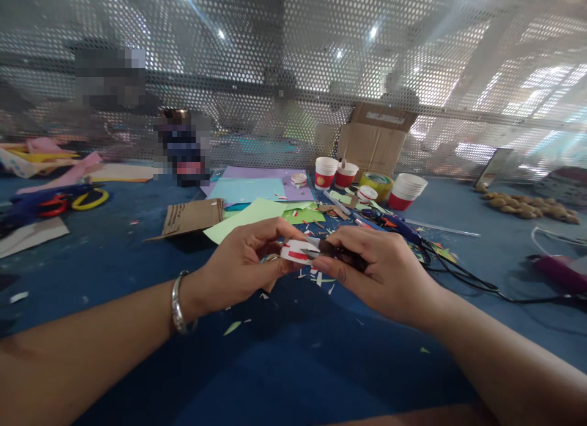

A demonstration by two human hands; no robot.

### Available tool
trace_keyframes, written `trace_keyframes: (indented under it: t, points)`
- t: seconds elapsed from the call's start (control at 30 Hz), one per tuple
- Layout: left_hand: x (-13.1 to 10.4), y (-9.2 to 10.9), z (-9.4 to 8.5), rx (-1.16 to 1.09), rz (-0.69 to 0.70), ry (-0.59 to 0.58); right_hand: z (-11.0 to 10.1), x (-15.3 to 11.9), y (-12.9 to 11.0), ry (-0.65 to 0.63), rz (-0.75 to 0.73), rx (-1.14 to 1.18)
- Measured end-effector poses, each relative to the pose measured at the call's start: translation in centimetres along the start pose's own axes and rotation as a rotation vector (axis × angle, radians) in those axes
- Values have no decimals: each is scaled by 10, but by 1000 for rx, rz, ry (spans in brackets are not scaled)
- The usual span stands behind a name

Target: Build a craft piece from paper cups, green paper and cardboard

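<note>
Between the thumb and fingers of my left hand (250, 255) is a short cut piece of a paper cup (293, 253), white with red patches. My right hand (373, 267) is closed around dark-handled scissors (328, 249), whose blades point left and meet the edge of the cup piece. Most of the scissors' handles are hidden in my right hand. Beneath both hands, white and red paper scraps (320, 278) lie scattered on the blue table (284, 365).
Paper cups (325, 173), a yellow-green tape roll (376, 184) and a cardboard box (373, 142) stand at the back. A blue glue gun (398, 225) with a black cable lies right. Green paper (247, 218), cardboard (195, 218) and yellow-handled scissors (90, 198) lie left.
</note>
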State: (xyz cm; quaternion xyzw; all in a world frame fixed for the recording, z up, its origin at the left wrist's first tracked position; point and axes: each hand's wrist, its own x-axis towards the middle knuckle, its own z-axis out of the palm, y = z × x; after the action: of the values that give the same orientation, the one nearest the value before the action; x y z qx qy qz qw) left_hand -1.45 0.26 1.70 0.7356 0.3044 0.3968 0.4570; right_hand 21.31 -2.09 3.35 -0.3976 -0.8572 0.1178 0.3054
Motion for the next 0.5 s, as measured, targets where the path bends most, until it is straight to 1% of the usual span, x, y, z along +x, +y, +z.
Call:
trace_keyframes:
  t: [0.07,0.2,0.5]
  points:
    - [0,1,1,-22,0,7,0,0,-2,14,-18,-6]
    - [-2,2,1,-96,-16,-27,-2,-1,-5,25,-35,0]
    - [0,6,-4,47,-9,-55,-1,-1,-5,7,-25,24]
